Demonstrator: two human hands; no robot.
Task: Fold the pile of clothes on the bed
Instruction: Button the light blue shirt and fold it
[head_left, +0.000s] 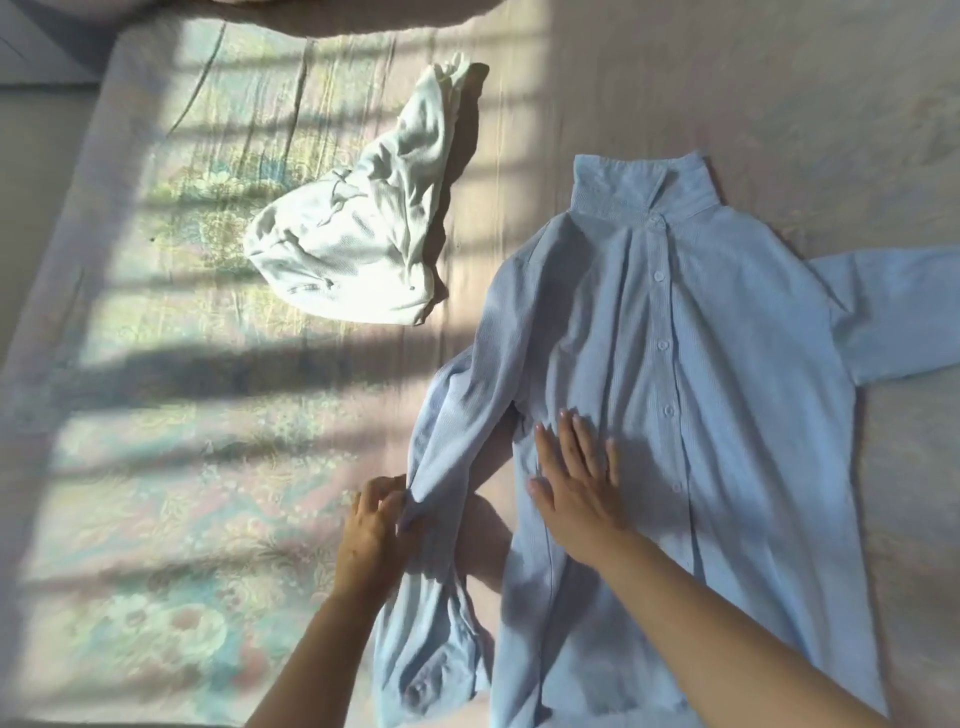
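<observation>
Folding a blue shirt (675, 389) on the bed (156, 467): left hand (374, 530) pinches the sleeve (457, 415); right hand (576, 478) presses flat, fingers straight. Beyond the fingers, a white garment (358, 228) waits. Weak pressing may let the front bunch.

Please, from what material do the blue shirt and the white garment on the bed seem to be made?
The blue shirt looks like thin woven cotton or a cotton blend, matte: fine stripes or ribs, soft creases, plain buttons. The white garment looks like a ribbed knit, probably cotton jersey: fine parallel lines and limp crumpling. Neither fibre can be confirmed by sight.
</observation>
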